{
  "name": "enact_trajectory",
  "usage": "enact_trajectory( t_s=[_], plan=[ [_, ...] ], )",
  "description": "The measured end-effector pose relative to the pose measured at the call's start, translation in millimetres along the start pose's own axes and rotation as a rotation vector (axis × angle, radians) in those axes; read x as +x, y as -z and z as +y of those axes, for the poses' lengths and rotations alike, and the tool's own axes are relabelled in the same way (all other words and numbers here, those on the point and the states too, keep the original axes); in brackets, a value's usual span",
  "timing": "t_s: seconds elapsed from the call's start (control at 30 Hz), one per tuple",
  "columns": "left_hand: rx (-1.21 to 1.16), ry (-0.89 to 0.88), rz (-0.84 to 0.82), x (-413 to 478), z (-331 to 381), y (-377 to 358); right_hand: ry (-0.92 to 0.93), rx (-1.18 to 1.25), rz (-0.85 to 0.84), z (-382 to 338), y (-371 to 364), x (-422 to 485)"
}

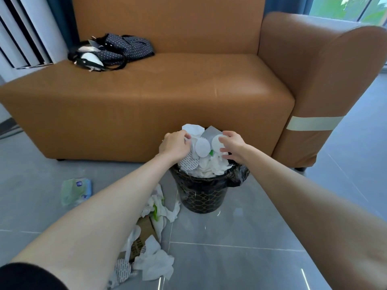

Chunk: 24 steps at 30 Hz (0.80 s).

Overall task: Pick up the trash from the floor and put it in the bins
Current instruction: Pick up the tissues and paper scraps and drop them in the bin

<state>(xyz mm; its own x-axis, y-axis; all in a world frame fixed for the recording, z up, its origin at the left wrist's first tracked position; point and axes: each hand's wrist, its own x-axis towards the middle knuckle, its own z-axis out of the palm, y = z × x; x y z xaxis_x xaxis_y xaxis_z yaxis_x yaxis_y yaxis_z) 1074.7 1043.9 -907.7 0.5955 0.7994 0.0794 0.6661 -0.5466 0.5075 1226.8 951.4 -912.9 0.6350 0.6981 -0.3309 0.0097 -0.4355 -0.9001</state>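
A black bin (202, 196) with a gold pattern and a black liner stands on the floor before the sofa. White tissues, round pads and a grey sheet (204, 151) are heaped above its rim. My left hand (175, 144) grips the left side of this heap, fingers curled into it. My right hand (232, 145) holds the right side, fingers on a round white pad. More crumpled tissues and cardboard (152, 237) lie on the floor left of the bin, partly hidden by my left forearm. A green-blue wipes packet (75, 191) lies further left.
A brown leather sofa (167, 91) stands right behind the bin, its armrest at the right with a pale tape strip (314, 123). A dark dotted bag (111, 51) lies on the seat. Grey floor tiles (251, 248) spread to the right.
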Motion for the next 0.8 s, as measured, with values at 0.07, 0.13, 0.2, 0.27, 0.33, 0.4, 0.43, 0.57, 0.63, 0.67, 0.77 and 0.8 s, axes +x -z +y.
enact_trajectory(
  t_s=[0.07, 0.13, 0.2, 0.27, 0.33, 0.4, 0.43, 0.57, 0.63, 0.67, 0.77, 0.8],
  plan=[
    [0.074, -0.047, 0.110, -3.4, 0.7, 8.2, 0.066, -0.166, 0.001, -4.2, 3.3, -5.6],
    [0.118, -0.094, 0.222, -6.3, 1.8, 13.7, 0.144, -0.331, 0.006, -5.3, 4.2, -10.6],
    [0.209, -0.182, 0.229, -8.3, 0.2, 14.0, 0.191, -0.493, 0.003, -0.9, 2.4, -13.0],
    [0.302, -0.244, 0.107, -9.7, -2.8, 10.0, 0.208, -0.646, -0.026, 8.0, 1.0, -13.7],
    [0.338, -0.227, -0.062, -8.5, -5.1, 3.0, 0.249, -0.773, -0.122, 18.0, 0.0, -17.6],
    [0.334, -0.180, -0.219, -3.9, -7.4, -6.8, 0.276, -0.862, -0.214, 27.3, 0.0, -23.5],
    [0.331, -0.159, -0.285, -2.4, -8.0, -11.2, 0.271, -0.896, -0.249, 31.8, 0.0, -26.3],
    [0.326, -0.134, -0.446, 3.1, -9.6, -29.7, 0.226, -1.038, -0.303, 43.6, 2.0, -22.6],
    [0.317, -0.121, -0.516, 5.9, -14.6, -40.6, 0.169, -1.104, -0.352, 45.9, 1.5, -20.2],
    [0.318, -0.113, -0.550, 7.8, -18.4, -46.4, 0.137, -1.141, -0.377, 47.0, 0.1, -18.9],
    [0.326, -0.096, -0.607, 10.7, -25.9, -56.8, 0.140, -1.245, -0.370, 51.0, -5.2, -15.6],
    [0.339, -0.094, -0.623, 11.9, -26.1, -58.1, 0.168, -1.261, -0.360, 52.2, -6.9, -14.8]
  ],
)
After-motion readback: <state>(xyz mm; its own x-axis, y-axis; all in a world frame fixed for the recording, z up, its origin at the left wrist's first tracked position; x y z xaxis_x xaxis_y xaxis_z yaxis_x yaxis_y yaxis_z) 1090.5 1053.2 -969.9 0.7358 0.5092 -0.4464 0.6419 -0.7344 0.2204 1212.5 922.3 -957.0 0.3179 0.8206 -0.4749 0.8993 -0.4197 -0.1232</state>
